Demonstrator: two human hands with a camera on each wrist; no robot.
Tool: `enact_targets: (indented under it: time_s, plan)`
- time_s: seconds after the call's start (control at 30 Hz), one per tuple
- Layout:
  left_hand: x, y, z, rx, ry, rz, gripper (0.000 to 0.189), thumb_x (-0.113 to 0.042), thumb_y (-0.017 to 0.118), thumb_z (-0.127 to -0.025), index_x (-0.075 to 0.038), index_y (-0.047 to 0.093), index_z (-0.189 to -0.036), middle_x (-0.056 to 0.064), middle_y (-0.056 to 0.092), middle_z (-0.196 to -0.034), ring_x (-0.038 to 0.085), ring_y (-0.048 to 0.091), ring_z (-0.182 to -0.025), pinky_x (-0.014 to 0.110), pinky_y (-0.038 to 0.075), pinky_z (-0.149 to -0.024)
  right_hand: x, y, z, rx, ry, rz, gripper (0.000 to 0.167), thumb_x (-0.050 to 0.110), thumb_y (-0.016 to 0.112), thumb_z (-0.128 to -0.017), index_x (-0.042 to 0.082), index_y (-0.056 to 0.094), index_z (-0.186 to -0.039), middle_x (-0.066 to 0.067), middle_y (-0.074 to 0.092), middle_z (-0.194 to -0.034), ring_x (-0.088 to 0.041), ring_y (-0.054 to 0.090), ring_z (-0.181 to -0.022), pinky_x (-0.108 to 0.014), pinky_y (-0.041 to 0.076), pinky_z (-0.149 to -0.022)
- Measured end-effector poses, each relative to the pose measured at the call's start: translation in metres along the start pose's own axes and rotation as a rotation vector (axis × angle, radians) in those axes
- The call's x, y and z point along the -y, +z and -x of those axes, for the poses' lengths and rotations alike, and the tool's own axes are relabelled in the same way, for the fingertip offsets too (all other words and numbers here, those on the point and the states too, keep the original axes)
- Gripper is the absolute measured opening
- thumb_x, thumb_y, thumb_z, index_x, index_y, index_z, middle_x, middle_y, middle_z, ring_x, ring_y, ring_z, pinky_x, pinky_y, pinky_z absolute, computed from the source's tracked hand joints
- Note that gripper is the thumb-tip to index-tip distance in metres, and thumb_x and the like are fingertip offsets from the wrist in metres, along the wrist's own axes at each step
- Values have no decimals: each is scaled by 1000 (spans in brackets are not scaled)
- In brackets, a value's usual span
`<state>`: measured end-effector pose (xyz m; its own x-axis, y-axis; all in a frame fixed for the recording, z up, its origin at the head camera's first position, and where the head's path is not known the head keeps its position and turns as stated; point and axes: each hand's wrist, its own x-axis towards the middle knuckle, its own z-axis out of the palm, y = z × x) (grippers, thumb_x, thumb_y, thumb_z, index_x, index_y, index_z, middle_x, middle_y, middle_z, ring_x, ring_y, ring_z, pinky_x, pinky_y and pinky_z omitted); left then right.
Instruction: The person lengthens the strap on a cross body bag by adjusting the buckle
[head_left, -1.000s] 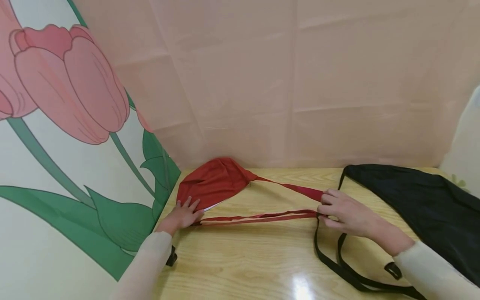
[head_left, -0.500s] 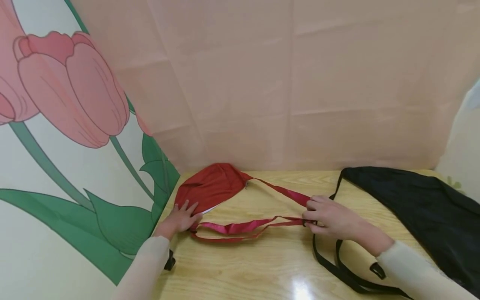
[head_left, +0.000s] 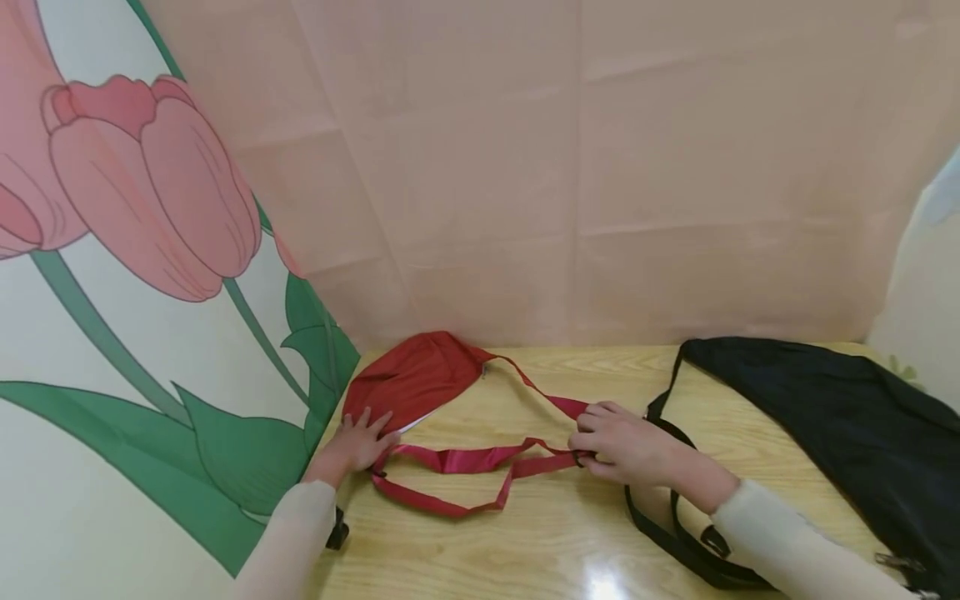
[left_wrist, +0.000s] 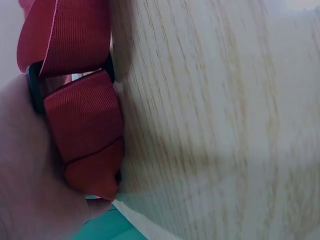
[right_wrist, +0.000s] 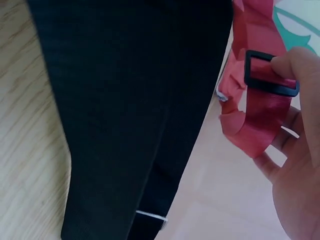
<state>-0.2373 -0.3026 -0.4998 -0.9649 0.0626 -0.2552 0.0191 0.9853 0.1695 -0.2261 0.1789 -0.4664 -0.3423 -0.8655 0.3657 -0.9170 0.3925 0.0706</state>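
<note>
A red fabric bag (head_left: pixel 420 379) lies at the back left of the table. My left hand (head_left: pixel 356 446) rests on its near edge with fingers spread. Beside that hand, a black slider (left_wrist: pixel 35 87) joins folds of the red strap (left_wrist: pixel 82 117) in the left wrist view. My right hand (head_left: pixel 622 447) pinches the red strap (head_left: pixel 472 460) at another black slider (right_wrist: pixel 272 88), the thumb on the slider in the right wrist view. Between the hands the strap forms a slack, twisted loop. The bag's upper strap end also runs to the right hand.
A black fabric bag (head_left: pixel 795 408) lies at the right, its black strap (head_left: pixel 667 533) looping under the right forearm. A black buckle (head_left: pixel 715 542) lies by that forearm, another black buckle piece (head_left: pixel 337 530) by the left sleeve. A tulip-painted wall (head_left: pixel 150 183) borders the left.
My right hand has moved left and slightly nearer with the strap. The red strap has gone from taut to a slack, widened loop. My left hand stays on the bag.
</note>
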Motion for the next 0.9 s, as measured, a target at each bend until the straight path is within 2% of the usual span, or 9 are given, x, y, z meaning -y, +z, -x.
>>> enact_targets:
  time_s: [0.1, 0.37, 0.67, 0.9]
  plan:
    - [1, 2, 0, -5, 7, 0, 68, -57, 35, -105, -14, 36, -158, 33, 23, -160, 66, 12, -142, 68, 15, -116, 2, 1, -3, 26, 15, -8, 6, 23, 68, -94, 27, 62, -95, 13, 48, -88, -11, 46, -85, -43, 46, -89]
    - [4, 0, 2, -18, -12, 17, 72, -60, 36, -104, -11, 38, -157, 34, 22, -160, 64, 16, -142, 68, 20, -114, 2, 6, -4, 69, 50, -38, 18, 20, 76, -87, 26, 60, -90, 14, 48, -81, -9, 45, -83, -45, 48, -87]
    - [11, -1, 2, -15, -22, 18, 77, -62, 38, -103, -7, 36, -157, 35, 22, -159, 64, 17, -142, 69, 21, -114, 0, 5, -2, 186, 72, -84, 17, 21, 76, -89, 24, 59, -90, 13, 47, -81, -9, 44, -80, -39, 45, -81]
    - [14, -1, 1, -10, -27, 23, 77, -62, 35, -103, -7, 34, -157, 35, 20, -160, 63, 15, -143, 69, 19, -114, -5, 6, 2, 165, 64, -98, 18, 20, 78, -88, 23, 60, -91, 12, 51, -81, -8, 45, -79, -37, 45, -77]
